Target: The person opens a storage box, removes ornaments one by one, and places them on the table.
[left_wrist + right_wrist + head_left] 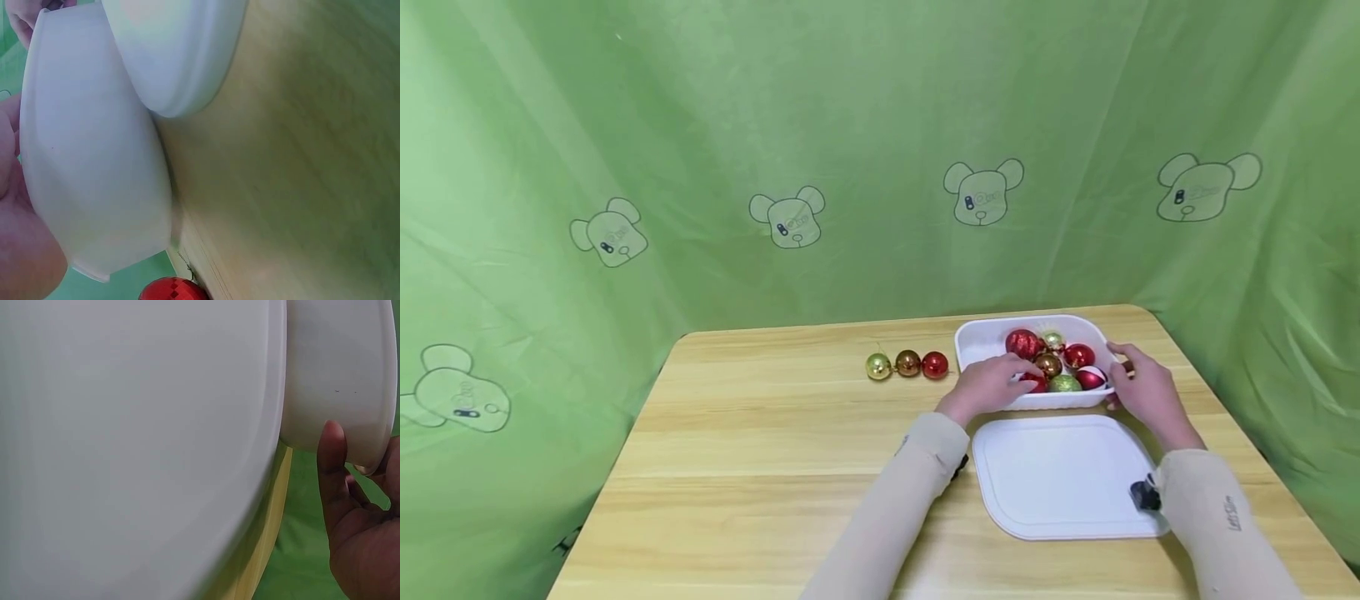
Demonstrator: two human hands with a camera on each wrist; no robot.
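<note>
A white plastic box (977, 337) at the table's back right holds several Christmas baubles: red, brown, light green, and a red-and-white one (1091, 378). Reaching over its front left rim, my left hand (992, 385) has thumb and fingers around a red bauble (1034, 382); the fingertips are partly hidden, and the box wall hides them in the left wrist view. My right hand (1146, 392) grips the box's right end, with a finger against the outer wall in the right wrist view. The white lid (1063, 475) lies flat before the box.
Left of the box, a light green bauble (878, 367), a brown bauble (907, 363) and a red bauble (935, 365) form a row on the wooden table (760, 450). A green curtain (880, 100) with bear-head drawings surrounds the table's back and sides.
</note>
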